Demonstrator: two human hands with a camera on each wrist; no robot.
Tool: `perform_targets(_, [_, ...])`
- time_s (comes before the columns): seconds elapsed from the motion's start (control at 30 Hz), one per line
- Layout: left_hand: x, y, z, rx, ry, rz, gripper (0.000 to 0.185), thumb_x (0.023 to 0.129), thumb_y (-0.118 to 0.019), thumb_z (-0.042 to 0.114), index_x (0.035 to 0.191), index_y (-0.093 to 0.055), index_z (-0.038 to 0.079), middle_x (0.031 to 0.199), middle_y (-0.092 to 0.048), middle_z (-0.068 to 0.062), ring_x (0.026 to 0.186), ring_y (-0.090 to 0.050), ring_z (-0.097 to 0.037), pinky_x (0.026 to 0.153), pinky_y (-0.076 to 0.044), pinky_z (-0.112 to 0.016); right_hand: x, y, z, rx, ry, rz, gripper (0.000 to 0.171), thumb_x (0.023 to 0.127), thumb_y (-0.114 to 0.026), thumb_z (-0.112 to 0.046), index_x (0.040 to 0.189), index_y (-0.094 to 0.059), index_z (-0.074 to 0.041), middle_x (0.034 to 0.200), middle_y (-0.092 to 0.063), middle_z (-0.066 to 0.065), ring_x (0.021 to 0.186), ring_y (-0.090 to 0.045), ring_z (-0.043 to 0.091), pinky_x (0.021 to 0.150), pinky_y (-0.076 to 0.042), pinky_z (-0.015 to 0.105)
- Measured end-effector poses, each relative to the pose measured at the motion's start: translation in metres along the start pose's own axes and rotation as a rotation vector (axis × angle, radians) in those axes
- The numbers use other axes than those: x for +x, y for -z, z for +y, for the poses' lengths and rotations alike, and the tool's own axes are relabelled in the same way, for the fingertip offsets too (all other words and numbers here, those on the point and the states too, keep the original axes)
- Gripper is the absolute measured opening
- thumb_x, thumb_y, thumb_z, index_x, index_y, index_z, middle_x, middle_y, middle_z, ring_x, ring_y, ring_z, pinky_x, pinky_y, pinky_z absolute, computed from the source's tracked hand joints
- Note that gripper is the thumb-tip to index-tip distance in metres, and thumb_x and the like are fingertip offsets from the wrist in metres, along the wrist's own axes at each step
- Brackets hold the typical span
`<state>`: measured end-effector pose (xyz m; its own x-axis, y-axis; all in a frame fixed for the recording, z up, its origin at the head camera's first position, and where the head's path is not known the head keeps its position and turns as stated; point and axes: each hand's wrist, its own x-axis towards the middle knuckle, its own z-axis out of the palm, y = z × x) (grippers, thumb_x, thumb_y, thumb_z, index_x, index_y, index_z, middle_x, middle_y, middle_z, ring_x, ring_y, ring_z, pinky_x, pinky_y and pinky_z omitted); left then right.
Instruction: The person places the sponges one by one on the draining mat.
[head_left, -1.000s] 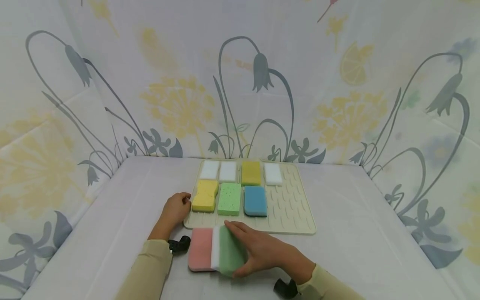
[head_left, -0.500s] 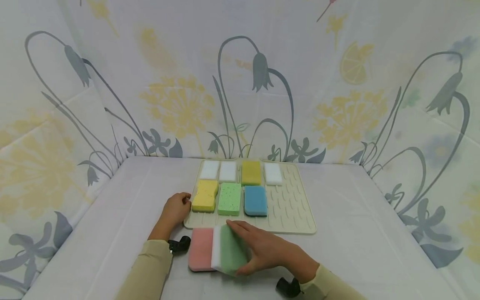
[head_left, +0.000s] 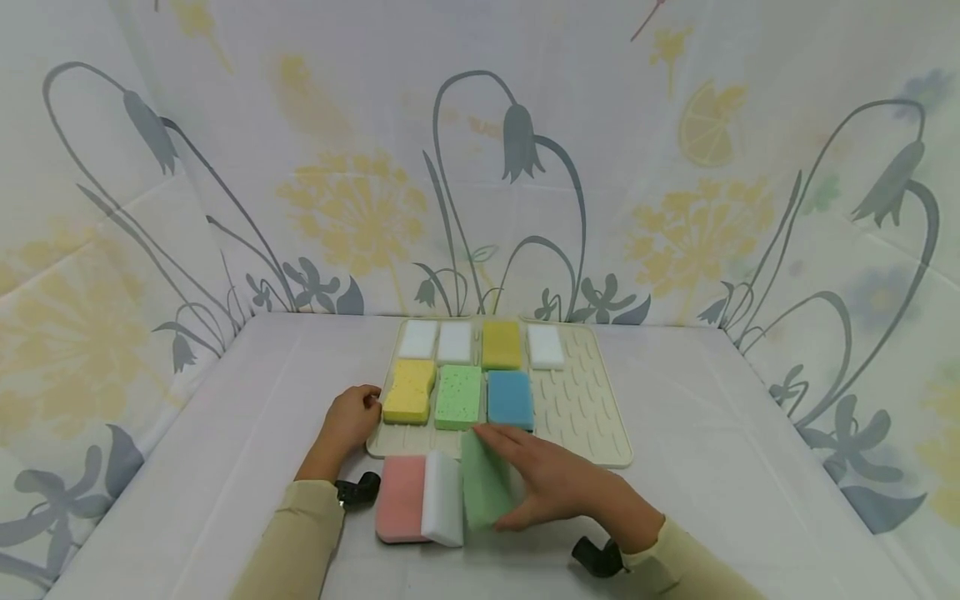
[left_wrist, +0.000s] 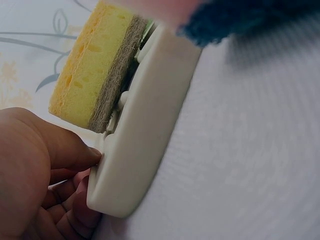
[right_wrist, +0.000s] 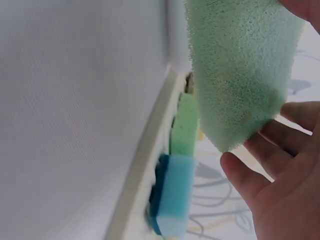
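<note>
— Green sponge (head_left: 486,490), where is it?
— Up off the table (head_left: 712,433), tilted on edge just at the near rim of the beige mat (head_left: 585,417). Working from the left, though: the left hand (head_left: 347,421) sits at the mat's near-left corner, fingers (left_wrist: 75,155) curled against the rim, thumb pressing the edge right beside the yellow sponge (head_left: 409,391).
— And what lies in front of that hand?
— A pink sponge (head_left: 400,498) flat on the table, with a white sponge (head_left: 442,509) touching its right side. The green one stands just right of the white, lifted clear of it.
— Who has it?
— The right hand (head_left: 558,483): fingers (right_wrist: 250,180) wrapped round the green sponge, thumb underneath, fingertips along the top edge. The wrist view shows the foam pinched, its lower corner hanging free.
— Anything beyond it?
— On the mat, a speckled green sponge (head_left: 459,397) and a blue sponge (head_left: 510,399) sit side by side, just past the lifted one. Behind them, a row: two white sponges, a yellow one, another white.
</note>
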<state>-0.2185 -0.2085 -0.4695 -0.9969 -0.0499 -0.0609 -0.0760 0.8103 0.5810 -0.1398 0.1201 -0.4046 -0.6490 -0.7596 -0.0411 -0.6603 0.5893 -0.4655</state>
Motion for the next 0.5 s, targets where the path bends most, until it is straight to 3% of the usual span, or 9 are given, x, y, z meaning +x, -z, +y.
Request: perform_targets(0.5, [0.000,-0.001,0.000,0.004,-0.005,0.001,0.041,0.094,-0.045,0.014,0.129,-0.058,-0.004,0.113,-0.064,-0.018,0.101,-0.059,-0.030,0.086,-0.048,-0.046,-0.010,0.031,0.014,-0.033,-0.040,0.046,0.105,0.073,-0.079,-0.050,0.156,-0.019,-0.026,0.156,-0.029,0.001,0.139,-0.039,0.021,0.102,-0.045,0.042])
